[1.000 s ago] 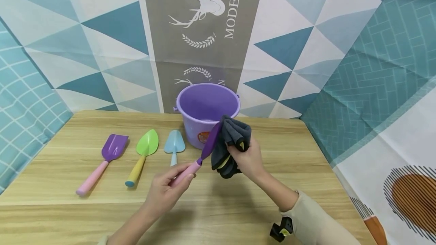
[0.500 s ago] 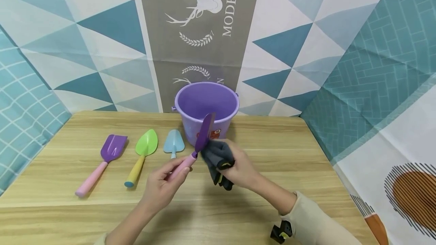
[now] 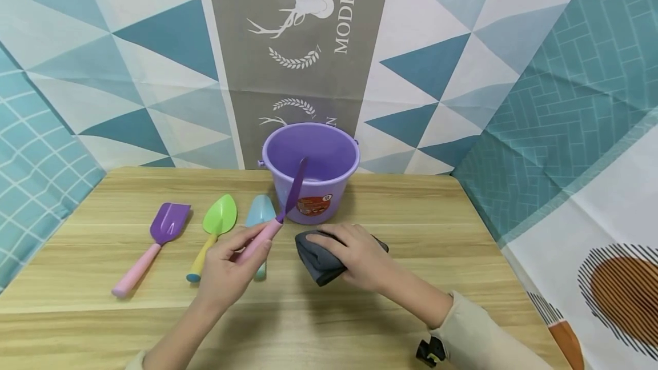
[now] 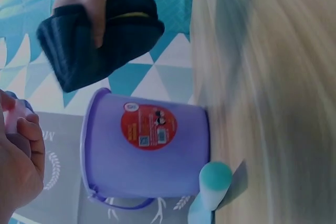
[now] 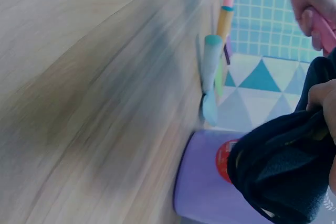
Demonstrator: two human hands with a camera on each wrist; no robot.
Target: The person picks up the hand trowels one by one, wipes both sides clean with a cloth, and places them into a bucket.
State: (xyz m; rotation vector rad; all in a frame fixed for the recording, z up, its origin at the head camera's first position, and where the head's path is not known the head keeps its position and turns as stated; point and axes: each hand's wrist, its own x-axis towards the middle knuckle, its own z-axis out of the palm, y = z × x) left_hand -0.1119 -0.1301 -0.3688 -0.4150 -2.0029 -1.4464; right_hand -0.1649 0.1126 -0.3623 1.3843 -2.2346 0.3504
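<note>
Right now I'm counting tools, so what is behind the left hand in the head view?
A light-blue trowel on the table: most of its blade and the handle end show. Its neck and mid-handle are covered by the left hand and the purple trowel it grips.

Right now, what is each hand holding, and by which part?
The left hand holds a purple-bladed garden tool by its pink handle. The right hand grips a dark gray cloth by its bunched folds.

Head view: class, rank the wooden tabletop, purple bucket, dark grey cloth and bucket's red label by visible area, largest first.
1. Wooden tabletop
2. Purple bucket
3. Dark grey cloth, partly under the right hand
4. Red label
</note>
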